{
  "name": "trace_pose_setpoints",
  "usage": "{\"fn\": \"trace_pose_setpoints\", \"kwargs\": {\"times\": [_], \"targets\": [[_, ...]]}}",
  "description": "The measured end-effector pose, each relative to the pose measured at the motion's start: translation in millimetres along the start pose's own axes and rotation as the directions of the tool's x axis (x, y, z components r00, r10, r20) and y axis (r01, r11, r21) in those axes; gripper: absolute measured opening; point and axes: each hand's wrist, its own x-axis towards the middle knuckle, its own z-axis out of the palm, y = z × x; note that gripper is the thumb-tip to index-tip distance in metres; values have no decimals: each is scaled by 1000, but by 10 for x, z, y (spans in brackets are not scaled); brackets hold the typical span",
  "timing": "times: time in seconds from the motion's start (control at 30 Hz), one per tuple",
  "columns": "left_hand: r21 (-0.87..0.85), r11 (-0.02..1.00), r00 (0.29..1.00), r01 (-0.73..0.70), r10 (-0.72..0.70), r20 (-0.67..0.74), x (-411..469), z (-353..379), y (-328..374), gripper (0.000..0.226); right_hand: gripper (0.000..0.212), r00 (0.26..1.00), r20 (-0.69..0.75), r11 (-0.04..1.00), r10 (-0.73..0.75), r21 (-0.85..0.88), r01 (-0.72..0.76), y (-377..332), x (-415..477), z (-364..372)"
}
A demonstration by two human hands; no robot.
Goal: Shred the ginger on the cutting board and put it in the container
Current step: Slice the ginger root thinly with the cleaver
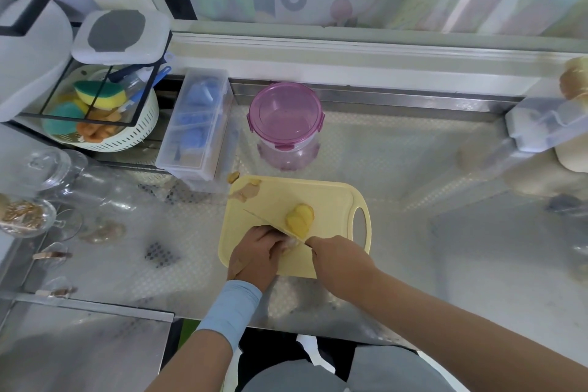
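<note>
A pale yellow cutting board lies on the steel counter. Peeled yellow ginger slices are stacked near its middle. My left hand curls over a piece of ginger at the board's near edge and holds it down. My right hand grips a knife; the thin blade runs diagonally from the hand up to the left, between the held piece and the slices. Ginger peel scraps lie at the board's far left corner. Behind the board stands a clear container with a closed pink lid.
A clear box with blue items stands left of the container. A white colander with sponges sits at the far left under a black wire rack. Glass jars crowd the left counter. White boxes sit at the right.
</note>
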Motion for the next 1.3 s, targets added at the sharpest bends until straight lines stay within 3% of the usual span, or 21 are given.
{"fn": "trace_pose_setpoints", "kwargs": {"times": [0.23,0.5,0.83,1.3], "targets": [[-12,1000,1000,0,0,8,3,10,-22,24,35,999,35,1000,19,-12,-18,-5,70,18],[-42,999,1000,13,-13,3,-17,9,-24,25,11,999,39,1000,17,12,-18,2,171,50],[-61,998,1000,10,-9,9,-12,14,-22,24,10,999,39,1000,-4,-11,5,-21,221,38],[-20,1000,1000,-12,12,23,-15,-19,-30,27,16,993,88,994,83,57,-88,64,308,132]]}}
